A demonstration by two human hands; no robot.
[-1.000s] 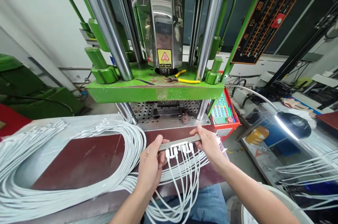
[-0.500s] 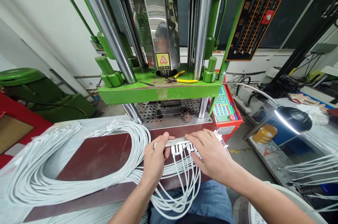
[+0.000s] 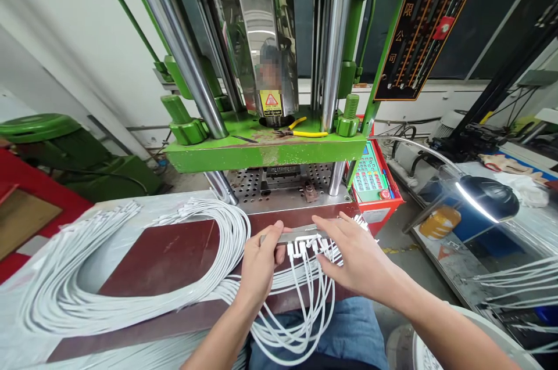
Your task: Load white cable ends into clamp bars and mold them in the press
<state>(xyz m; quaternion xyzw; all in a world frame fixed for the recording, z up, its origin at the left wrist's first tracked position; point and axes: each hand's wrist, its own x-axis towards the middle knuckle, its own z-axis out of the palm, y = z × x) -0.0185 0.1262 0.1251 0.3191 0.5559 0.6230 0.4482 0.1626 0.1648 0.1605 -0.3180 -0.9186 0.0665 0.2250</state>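
Metal bar (image 3: pixel 291 236) carrying white cable connectors (image 3: pixel 300 247) sits at centre frame on the counter (image 3: pixel 165 259), left hand (image 3: pixel 260 265) pinching its left end, right hand (image 3: pixel 354 257) spread flat over its right part, cables (image 3: pixel 300 312) hanging toward lower frame.

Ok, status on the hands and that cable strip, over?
Left hand grips metal strip. Right hand flat over the white cable ends. Cable bundle lies left; nothing between strip and press.
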